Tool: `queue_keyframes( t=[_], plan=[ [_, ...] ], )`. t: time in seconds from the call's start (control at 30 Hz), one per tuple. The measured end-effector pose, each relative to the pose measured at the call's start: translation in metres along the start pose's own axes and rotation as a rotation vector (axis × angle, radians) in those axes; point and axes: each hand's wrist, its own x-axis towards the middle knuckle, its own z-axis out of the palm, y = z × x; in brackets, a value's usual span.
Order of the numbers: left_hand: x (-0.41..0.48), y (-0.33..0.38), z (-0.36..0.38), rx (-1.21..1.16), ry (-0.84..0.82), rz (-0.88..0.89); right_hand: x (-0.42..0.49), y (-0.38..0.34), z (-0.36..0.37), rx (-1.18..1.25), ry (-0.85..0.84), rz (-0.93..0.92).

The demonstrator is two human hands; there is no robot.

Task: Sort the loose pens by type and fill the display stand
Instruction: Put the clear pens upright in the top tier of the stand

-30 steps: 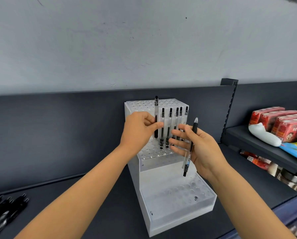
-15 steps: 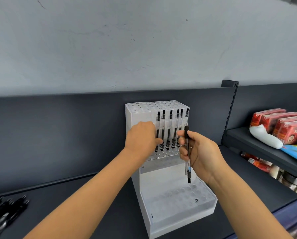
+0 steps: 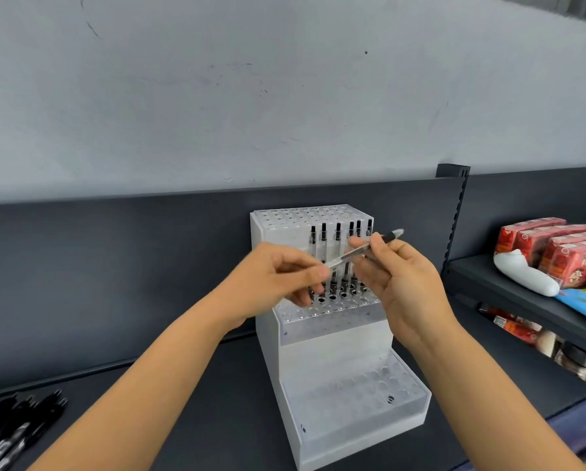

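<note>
The left hand (image 3: pixel 271 280) is pinching the lower, clear end of a pen (image 3: pixel 347 256) between thumb and forefinger, while the right hand (image 3: pixel 400 277) is gripping the same pen nearer its dark upper end, with the fingers curling around the barrel. The pen is lying at a slant between the two hands, its tip end pointing down to the left and its cap end rising to the right, and it is hanging in the air just in front of the upper tier of the display stand (image 3: pixel 332 348). The stand is sitting towards the back edge of the dark shelf surface (image 3: pixel 217 402), near the middle. Six standing pens (image 3: pixel 337 239) are filling one row of holes in the upper tier, all upright. A heap of loose pens (image 3: pixel 13 433) is lying at the front left corner of the surface, well apart from the stand. Red packages (image 3: pixel 563 253) are resting on a neighbouring shelf to the right
</note>
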Motion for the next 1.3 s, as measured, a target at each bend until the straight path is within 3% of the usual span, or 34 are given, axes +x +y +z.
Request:
queue_keyframes(
  t=[0.1, 0.17, 0.23, 0.37, 0.47, 0.6, 0.7, 0.9, 1.3],
  plan=[
    [0.001, 0.000, -0.004, -0.392, 0.250, -0.034, -0.006, 0.002, -0.003, 0.038, -0.031, 0.078],
    [0.005, 0.002, -0.002, -0.649, 0.334, -0.085, -0.010, 0.005, -0.003, -0.017, -0.060, 0.069],
    [0.009, 0.003, 0.001, -0.748, 0.361, -0.103, -0.012, 0.009, -0.001, -0.115, -0.069, 0.012],
    [0.013, 0.002, 0.006, -0.500, 0.306, -0.046, -0.012, 0.016, 0.003, -0.251, -0.135, -0.036],
    [0.017, -0.002, 0.008, -0.299, 0.368, 0.027, -0.010, 0.022, 0.004, -0.355, -0.150, -0.069],
    [0.019, -0.011, 0.001, 0.209, 0.584, 0.233, -0.006, 0.031, -0.005, -0.665, -0.032, -0.294],
    [0.020, -0.019, -0.001, 0.410, 0.588, 0.259, -0.009, 0.031, -0.014, -0.726, 0.053, -0.398],
    [0.025, -0.015, -0.006, 0.520, 0.631, 0.290, -0.012, 0.029, -0.020, -0.762, 0.045, -0.400],
    [0.032, -0.032, 0.007, 0.677, 0.437, 0.071, -0.017, 0.033, -0.019, -0.826, 0.011, -0.357]
  ],
)
